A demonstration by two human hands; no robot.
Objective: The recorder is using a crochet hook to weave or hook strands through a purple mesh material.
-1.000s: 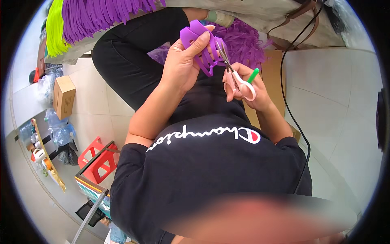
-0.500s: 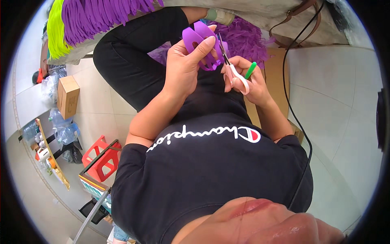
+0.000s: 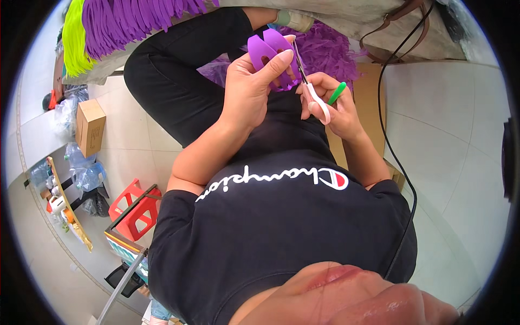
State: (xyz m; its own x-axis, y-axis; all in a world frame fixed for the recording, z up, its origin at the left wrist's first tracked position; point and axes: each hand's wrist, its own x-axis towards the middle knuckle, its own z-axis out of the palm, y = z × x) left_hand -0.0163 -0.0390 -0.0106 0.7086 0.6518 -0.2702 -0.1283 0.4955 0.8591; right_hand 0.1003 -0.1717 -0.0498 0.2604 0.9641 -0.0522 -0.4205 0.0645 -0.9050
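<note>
My left hand [image 3: 246, 95] pinches a curved purple piece [image 3: 261, 50] with long slots in it, thumb on the near side; its material looks soft, like foam or rubber. A pair of scissors [image 3: 316, 102] with pink and white handles is in my right hand [image 3: 341, 116], the blades pointing away from me along the right edge of the purple piece. A green rod-like part [image 3: 337, 93] sticks out by the right fingers; whether it belongs to the scissors I cannot tell. Fingers partly hide the slots and handles.
Beyond my hands lies a heap of purple shreds [image 3: 325, 54]. Purple strips [image 3: 124, 24] and lime strips [image 3: 76, 46] hang at the far left. A black cable [image 3: 381, 92] runs down the right. At left stand a cardboard box [image 3: 90, 128] and a red stool [image 3: 135, 211].
My left hand and the purple piece have shifted slightly to the right. The scissors have tilted a little, with their blades still beside the piece's right edge.
</note>
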